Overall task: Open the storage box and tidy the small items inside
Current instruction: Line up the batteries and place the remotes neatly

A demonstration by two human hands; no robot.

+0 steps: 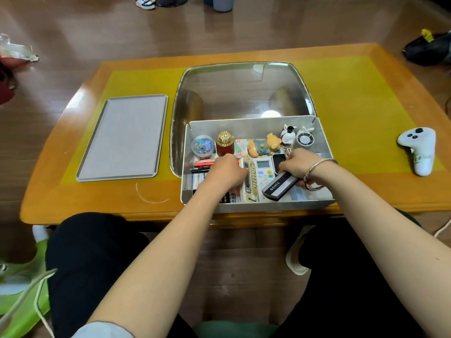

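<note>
The white storage box (324, 142) stands open on the table, its clear lid (241, 91) tilted back behind it. Inside lie a tub of clips (203, 145), a red bottle with a gold cap (224, 142), a pig figurine (263, 147), a small fan (305, 138), pens (202, 164) and a white remote (263, 172). My left hand (225, 172) reaches down into the box's left part with fingers curled; what they grip is hidden. My right hand (299, 165) grips a black and grey bar marked BENTE (278, 186), lifted at a slant.
A grey tray (122, 137) lies flat to the left of the box. A white game controller (421, 150) rests at the table's right. The box sits near the table's front edge, above my knees. Bags and shoes lie on the floor around.
</note>
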